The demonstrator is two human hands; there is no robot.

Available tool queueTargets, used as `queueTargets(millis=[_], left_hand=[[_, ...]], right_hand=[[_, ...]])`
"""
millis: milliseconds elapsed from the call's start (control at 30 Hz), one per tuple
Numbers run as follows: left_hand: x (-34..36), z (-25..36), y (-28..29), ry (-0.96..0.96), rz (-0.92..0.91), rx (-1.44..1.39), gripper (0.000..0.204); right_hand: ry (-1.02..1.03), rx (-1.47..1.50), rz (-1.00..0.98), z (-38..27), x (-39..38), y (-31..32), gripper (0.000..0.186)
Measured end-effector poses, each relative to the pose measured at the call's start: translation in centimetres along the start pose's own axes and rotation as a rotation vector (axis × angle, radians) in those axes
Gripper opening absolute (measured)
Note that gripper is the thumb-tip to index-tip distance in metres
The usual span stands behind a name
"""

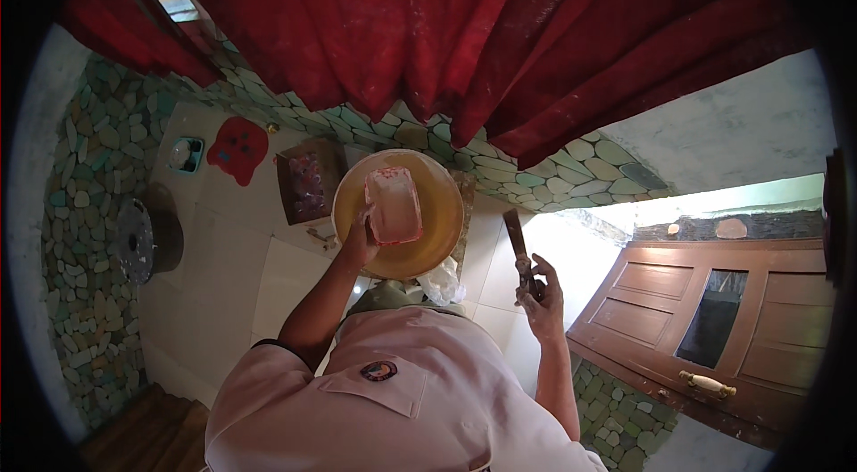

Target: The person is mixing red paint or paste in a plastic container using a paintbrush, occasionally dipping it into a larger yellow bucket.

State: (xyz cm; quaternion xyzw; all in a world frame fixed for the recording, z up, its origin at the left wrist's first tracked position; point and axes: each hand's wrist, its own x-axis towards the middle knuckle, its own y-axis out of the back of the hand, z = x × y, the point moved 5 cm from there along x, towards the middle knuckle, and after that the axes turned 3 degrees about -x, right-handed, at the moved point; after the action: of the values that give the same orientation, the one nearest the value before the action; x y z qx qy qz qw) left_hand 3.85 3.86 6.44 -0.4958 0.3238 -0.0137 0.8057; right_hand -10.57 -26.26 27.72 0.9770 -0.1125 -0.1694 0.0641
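Observation:
My left hand (361,240) grips the near left edge of a rectangular pale pink tray (394,204) with a redder, smeared rim. The tray is held over a wide, round yellow basin (444,222), whose inside shows around it. To the right, apart from the basin, my right hand (543,300) has its fingers round the handle of a scraper-like tool (515,235). Its long, flat dark blade points up and away from me, and the handle looks smeared with pale stuff. The tray's underside and the left fingertips behind it are hidden.
Beyond the basin hang red curtains (375,25). Left of it stand a cardboard box (286,191) with pinkish pieces, a red animal-shaped plastic piece (237,150), a small teal container (186,155) and a round drum-like object (147,240). A white plastic bag (442,283) and brown door (656,289) are nearer right.

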Motion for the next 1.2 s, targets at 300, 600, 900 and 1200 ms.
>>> queueTargets(millis=[300, 600, 900, 1200], left_hand=[[-2.2, 0.6, -4.7, 0.095, -0.062, -0.05, 0.048], [-3.1, 1.3, -5.9, 0.006, -0.229, 0.022, 0.047], [-3.6, 1.5, -8.6, 0.125, -0.273, -0.25, 0.048], [-4.5, 1.9, -7.9, 0.06, -0.003, -0.105, 0.05]], right_hand=[[0.156, 0.005, -0.087, -8.1, 2.0, -1.7, 0.029], [0.385, 0.546, 0.089, -11.7, 4.3, -3.1, 0.03], [0.327, 0.708, 0.206, -10.7, 4.8, -5.4, 0.024], [0.474, 0.693, 0.225, -13.2, 3.4, -4.7, 0.017]])
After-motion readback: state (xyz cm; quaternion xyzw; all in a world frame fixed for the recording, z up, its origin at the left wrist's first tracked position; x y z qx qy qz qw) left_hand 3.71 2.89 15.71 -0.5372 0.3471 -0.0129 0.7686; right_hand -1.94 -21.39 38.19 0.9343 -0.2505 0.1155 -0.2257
